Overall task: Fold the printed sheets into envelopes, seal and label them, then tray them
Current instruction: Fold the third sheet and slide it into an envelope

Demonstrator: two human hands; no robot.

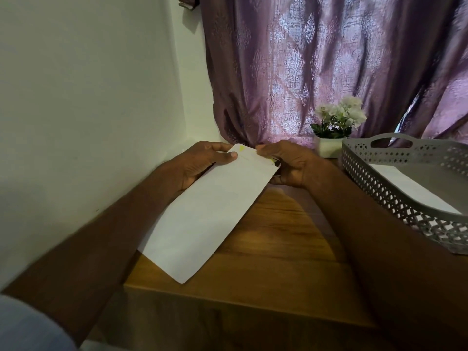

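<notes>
Your grip sits entirely at the far end of the white envelope (210, 214), the end nearest the purple curtain (329, 72), so the long free end toward you hangs unsupported and could sag, twist or crease if you press unevenly. Your left hand (200, 165) pinches the far-left corner, thumb pressed down on top with fingers beneath; your right hand (288, 164) pinches the far-right corner, fingertips closed on the edge. If the two hands pull apart or skew, the flap there could likely seal crooked or wrinkle, and small yellow-green marks near that edge may smear or be covered; what they are is too small to tell. The envelope is long, plain and white, flat with no visible crease, held tilted above the wooden table (278, 236) in front of the curtain, its near corner reaching toward the table's front edge. The grey perforated tray (395, 183), right of the envelope and below the curtain, already holds white paper.
</notes>
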